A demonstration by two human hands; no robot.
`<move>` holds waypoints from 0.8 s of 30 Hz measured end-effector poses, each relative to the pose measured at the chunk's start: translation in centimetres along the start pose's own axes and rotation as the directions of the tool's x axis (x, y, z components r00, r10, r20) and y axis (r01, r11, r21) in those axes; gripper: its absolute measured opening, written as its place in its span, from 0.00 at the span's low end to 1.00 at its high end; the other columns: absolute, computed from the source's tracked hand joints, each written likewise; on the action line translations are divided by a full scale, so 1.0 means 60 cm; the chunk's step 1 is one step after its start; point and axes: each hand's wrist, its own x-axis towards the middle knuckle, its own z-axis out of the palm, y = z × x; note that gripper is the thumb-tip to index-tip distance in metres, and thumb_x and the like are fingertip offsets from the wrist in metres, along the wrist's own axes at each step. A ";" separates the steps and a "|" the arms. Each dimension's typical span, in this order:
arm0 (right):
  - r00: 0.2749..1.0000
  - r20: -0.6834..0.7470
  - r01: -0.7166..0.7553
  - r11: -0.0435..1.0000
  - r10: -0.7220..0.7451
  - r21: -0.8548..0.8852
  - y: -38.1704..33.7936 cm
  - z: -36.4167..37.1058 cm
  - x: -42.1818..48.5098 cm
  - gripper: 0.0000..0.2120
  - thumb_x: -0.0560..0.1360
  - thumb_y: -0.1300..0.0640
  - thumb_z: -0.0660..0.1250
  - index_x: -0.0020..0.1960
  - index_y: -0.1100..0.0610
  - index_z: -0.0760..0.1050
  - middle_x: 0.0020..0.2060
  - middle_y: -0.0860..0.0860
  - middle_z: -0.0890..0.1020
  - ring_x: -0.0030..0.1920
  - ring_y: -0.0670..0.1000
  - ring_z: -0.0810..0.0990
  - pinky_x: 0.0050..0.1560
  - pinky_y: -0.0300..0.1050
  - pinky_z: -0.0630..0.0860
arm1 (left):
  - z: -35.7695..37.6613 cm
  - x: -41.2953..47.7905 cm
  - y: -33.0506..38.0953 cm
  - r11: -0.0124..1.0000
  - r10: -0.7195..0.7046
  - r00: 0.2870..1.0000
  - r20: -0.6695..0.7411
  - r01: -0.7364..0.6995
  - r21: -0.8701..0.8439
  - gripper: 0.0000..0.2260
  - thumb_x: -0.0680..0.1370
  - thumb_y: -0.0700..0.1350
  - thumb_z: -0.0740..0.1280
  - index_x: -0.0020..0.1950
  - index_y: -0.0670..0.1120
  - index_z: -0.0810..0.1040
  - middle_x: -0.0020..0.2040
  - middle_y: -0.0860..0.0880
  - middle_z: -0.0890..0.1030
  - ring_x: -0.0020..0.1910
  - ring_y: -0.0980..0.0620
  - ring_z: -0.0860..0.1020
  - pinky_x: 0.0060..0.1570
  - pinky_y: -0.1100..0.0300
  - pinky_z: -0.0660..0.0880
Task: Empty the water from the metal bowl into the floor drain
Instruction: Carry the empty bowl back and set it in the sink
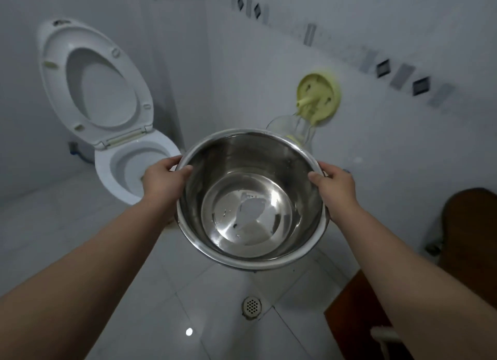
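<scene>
While the metal bowl (251, 198) is held level above the tiled floor (134, 292), the pouring is judged not to have begun: a shallow pool of clear water can be made out in its bottom, with a few droplets on the inner wall. The bowl is gripped at opposite sides of its rim, the left hand (162, 183) closed on one side and the right hand (336, 190) closed on the other, thumbs laid over the lip and fingers hidden beneath. The floor drain (252, 306), a small round perforated metal grate set where tiles meet, lies lower in the view than the bowl, nearer the person; whether the bowl hangs directly over it cannot be told. What is left, by this reading, is for the bowl to be brought over the grate and tipped.

Polished steel is shown by the bowl, deep and round with a rolled rim, its walls mirroring the room. Glossy pale tiles cover floor and walls. A white toilet (134, 168) with its seat raised stands to the left, well apart from the drain.
</scene>
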 end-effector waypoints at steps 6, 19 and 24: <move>0.996 -0.086 -0.004 0.997 0.011 0.081 -0.089 -0.084 -0.066 0.15 0.72 0.65 0.67 0.58 0.56 0.80 0.48 0.54 0.84 0.48 0.54 0.83 0.57 0.51 0.79 | -0.008 -0.053 0.095 0.999 0.051 0.995 0.091 -0.051 -0.007 0.16 0.74 0.42 0.68 0.61 0.47 0.78 0.54 0.43 0.82 0.50 0.43 0.81 0.58 0.47 0.77; 0.870 -0.456 -0.037 0.945 0.190 0.324 -0.093 -0.375 -0.238 0.18 0.73 0.64 0.67 0.62 0.55 0.77 0.46 0.51 0.83 0.47 0.52 0.82 0.48 0.47 0.80 | 0.175 -0.237 0.223 0.983 0.186 0.829 0.528 -0.148 -0.113 0.16 0.74 0.35 0.67 0.62 0.40 0.76 0.51 0.43 0.80 0.48 0.45 0.79 0.58 0.50 0.75; 0.771 -0.579 -0.026 0.922 0.265 0.387 -0.037 -0.508 -0.342 0.17 0.74 0.65 0.66 0.61 0.56 0.77 0.47 0.52 0.83 0.45 0.52 0.83 0.43 0.44 0.79 | 0.278 -0.360 0.212 0.983 0.182 0.698 0.692 -0.145 -0.113 0.15 0.74 0.36 0.67 0.61 0.41 0.77 0.50 0.42 0.80 0.47 0.45 0.79 0.56 0.51 0.76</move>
